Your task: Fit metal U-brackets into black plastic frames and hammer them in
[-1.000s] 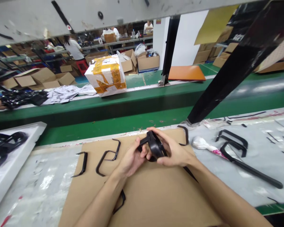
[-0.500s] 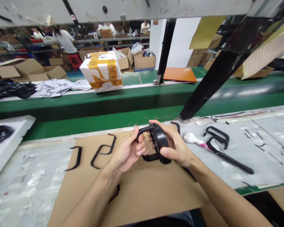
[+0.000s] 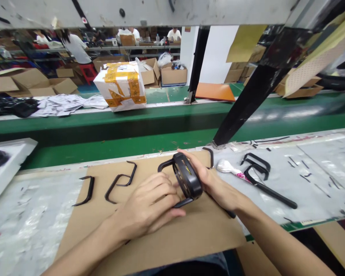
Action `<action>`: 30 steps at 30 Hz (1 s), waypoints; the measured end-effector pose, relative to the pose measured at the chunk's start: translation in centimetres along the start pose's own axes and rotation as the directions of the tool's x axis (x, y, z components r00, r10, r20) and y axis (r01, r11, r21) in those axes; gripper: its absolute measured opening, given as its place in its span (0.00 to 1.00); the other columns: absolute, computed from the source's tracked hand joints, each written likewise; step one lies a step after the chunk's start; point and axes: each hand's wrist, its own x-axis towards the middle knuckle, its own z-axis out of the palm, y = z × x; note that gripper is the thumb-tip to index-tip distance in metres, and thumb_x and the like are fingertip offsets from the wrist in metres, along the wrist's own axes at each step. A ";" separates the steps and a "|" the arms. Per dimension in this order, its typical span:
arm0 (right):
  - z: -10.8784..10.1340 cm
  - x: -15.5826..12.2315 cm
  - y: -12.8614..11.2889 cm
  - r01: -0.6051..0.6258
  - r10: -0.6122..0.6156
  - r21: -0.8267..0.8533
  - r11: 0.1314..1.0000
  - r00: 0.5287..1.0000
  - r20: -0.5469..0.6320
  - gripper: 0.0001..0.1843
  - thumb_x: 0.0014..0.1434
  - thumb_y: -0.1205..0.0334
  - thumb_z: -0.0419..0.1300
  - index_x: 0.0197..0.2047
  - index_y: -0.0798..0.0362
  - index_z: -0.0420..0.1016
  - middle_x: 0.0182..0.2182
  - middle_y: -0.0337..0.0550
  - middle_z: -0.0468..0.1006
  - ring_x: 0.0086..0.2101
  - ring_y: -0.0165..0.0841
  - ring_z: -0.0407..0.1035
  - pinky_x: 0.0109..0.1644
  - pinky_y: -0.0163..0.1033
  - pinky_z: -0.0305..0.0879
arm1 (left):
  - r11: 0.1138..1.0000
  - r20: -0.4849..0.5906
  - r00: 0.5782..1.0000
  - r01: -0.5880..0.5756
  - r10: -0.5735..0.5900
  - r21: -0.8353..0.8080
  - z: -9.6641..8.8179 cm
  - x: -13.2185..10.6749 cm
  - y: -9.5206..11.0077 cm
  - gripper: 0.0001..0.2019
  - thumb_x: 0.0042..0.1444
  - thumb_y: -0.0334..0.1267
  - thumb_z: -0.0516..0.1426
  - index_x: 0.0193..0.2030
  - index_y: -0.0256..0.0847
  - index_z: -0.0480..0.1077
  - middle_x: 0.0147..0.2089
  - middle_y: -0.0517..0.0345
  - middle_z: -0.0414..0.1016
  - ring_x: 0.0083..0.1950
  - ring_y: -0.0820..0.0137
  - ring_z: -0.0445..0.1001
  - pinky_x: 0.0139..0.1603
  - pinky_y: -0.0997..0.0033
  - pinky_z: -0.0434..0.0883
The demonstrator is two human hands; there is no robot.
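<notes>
A round black plastic housing (image 3: 188, 180) is held on edge above a brown cardboard sheet (image 3: 172, 234). My right hand (image 3: 209, 178) grips it from behind, fingers curled round its rim. My left hand (image 3: 148, 205) lies over a thin black U-shaped bracket (image 3: 166, 165) attached to the housing, fingers bent and pressing on its near side. Loose black U-shaped brackets (image 3: 119, 183) lie on the cardboard to the left, one further left (image 3: 84, 191).
More black brackets (image 3: 255, 163) and a long black tool with a white wrapped end (image 3: 264, 188) lie on the plastic-covered bench at right. A white tray (image 3: 5, 161) sits at left. A green conveyor (image 3: 132, 130), a taped white box (image 3: 120, 86) and a slanted black post (image 3: 247, 103) lie beyond.
My left hand has shifted from gripping the bracket's left side to lying over it from the front. The housing has turned and dropped a little toward the cardboard.
</notes>
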 end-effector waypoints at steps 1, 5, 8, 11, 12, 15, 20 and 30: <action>0.1 -0.5 -0.5 0.068 -0.066 -0.104 0.992 0.997 0.028 0.53 0.68 0.27 0.55 0.82 0.38 0.35 0.78 0.52 0.52 0.74 0.55 0.54 0.74 0.65 0.58 | 0.999 -0.002 1.000 0.010 -0.010 -0.043 -0.2 -0.1 0.3 0.08 0.64 0.36 0.66 0.48 0.41 0.79 0.40 0.47 0.82 0.42 0.58 0.78 0.55 0.55 0.74; 0.6 -1.7 -1.7 0.406 -0.380 -0.482 0.776 0.912 0.155 0.65 0.57 0.48 0.78 0.82 0.38 0.38 0.81 0.51 0.35 0.78 0.54 0.36 0.79 0.62 0.47 | 0.993 -0.083 0.996 0.018 -0.028 -0.116 0.2 -0.6 1.9 0.06 0.67 0.40 0.63 0.46 0.40 0.76 0.36 0.51 0.79 0.37 0.62 0.76 0.46 0.60 0.73; 0.8 -1.8 -1.3 0.536 -0.534 -0.578 0.615 0.823 0.194 0.40 0.69 0.58 0.68 0.76 0.47 0.53 0.75 0.59 0.57 0.76 0.51 0.46 0.78 0.63 0.52 | 0.999 -0.123 0.992 -0.037 0.032 -0.038 0.8 -0.4 3.2 0.10 0.73 0.40 0.57 0.45 0.37 0.75 0.35 0.51 0.79 0.37 0.64 0.76 0.45 0.61 0.73; 0.7 -1.8 -1.0 0.603 -0.598 -0.590 0.537 0.766 0.238 0.28 0.75 0.51 0.59 0.70 0.53 0.59 0.66 0.62 0.68 0.74 0.54 0.52 0.76 0.66 0.55 | 0.998 -0.095 0.993 -0.067 0.067 0.002 0.9 0.2 4.2 0.13 0.75 0.39 0.53 0.41 0.36 0.74 0.31 0.53 0.77 0.34 0.66 0.74 0.42 0.63 0.72; 0.7 -1.9 -1.1 0.617 -0.608 -0.586 0.525 0.754 0.249 0.27 0.75 0.50 0.58 0.69 0.55 0.60 0.65 0.62 0.69 0.74 0.54 0.53 0.75 0.65 0.57 | 0.997 -0.092 0.993 -0.078 0.078 -0.001 0.8 0.3 4.5 0.13 0.75 0.38 0.53 0.40 0.36 0.74 0.30 0.54 0.76 0.33 0.66 0.74 0.41 0.62 0.72; 0.7 -2.2 -1.9 0.662 -0.661 -0.555 0.504 0.709 0.246 0.25 0.75 0.51 0.59 0.66 0.57 0.63 0.63 0.63 0.70 0.72 0.55 0.56 0.74 0.63 0.62 | 0.993 -0.099 0.988 -0.120 0.117 -0.023 0.4 0.5 5.2 0.14 0.75 0.38 0.53 0.39 0.35 0.74 0.30 0.53 0.77 0.33 0.66 0.74 0.41 0.62 0.73; 0.9 -2.3 -2.4 0.694 -0.686 -0.492 0.526 0.688 0.237 0.28 0.69 0.58 0.67 0.66 0.57 0.64 0.64 0.63 0.70 0.71 0.56 0.58 0.75 0.65 0.61 | 0.991 -0.088 0.990 -0.120 0.115 -0.055 -0.1 0.8 5.8 0.11 0.74 0.39 0.55 0.41 0.35 0.74 0.34 0.52 0.80 0.35 0.65 0.74 0.41 0.62 0.71; 0.4 -2.0 -2.1 0.256 -0.257 -0.572 0.780 0.963 0.080 0.67 0.54 0.40 0.77 0.81 0.49 0.40 0.76 0.56 0.57 0.73 0.48 0.56 0.77 0.51 0.58 | 0.217 -0.077 0.552 0.192 -0.830 -0.957 3.2 1.3 1.7 0.26 0.65 0.55 0.63 0.25 0.41 0.60 0.23 0.66 0.52 0.27 0.74 0.54 0.29 0.73 0.59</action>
